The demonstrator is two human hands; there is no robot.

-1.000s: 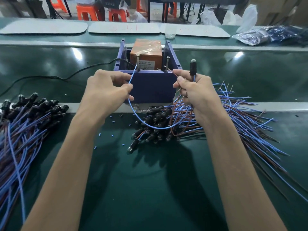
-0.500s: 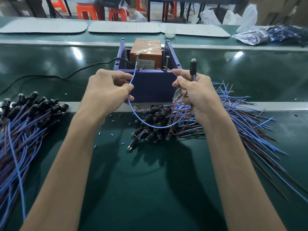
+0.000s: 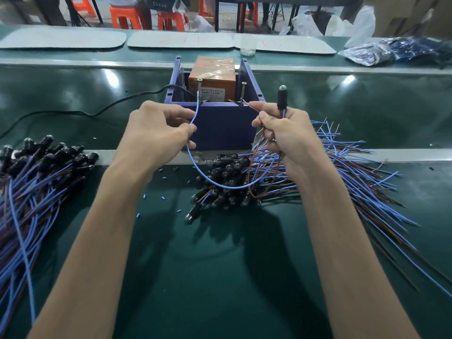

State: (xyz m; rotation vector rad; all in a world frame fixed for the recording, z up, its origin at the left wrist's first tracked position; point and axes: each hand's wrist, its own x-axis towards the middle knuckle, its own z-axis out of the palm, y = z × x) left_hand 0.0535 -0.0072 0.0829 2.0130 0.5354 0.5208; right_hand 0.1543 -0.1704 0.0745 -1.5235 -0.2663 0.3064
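Note:
My left hand point(image 3: 156, 133) pinches a blue wire point(image 3: 215, 183) and holds its bare end up against the left screw post point(image 3: 199, 90) of a purple test box point(image 3: 221, 128). That wire loops down and across to my right hand point(image 3: 288, 135). My right hand grips a black LED lamp point(image 3: 281, 96) upright, its clear tip on top, and pinches the lamp's brown wire point(image 3: 254, 108), whose end points toward the right screw post point(image 3: 242, 91).
A pile of black lamps with blue and brown wires point(image 3: 230, 182) lies in front of the box, fanning right. Another such pile point(image 3: 36, 172) lies at the left. An orange unit point(image 3: 214, 69) sits inside the box, and a black cable point(image 3: 102, 111) runs left from it.
Both hands stay nearly still, holding the wire ends at the two screw posts. The view has barely shifted.

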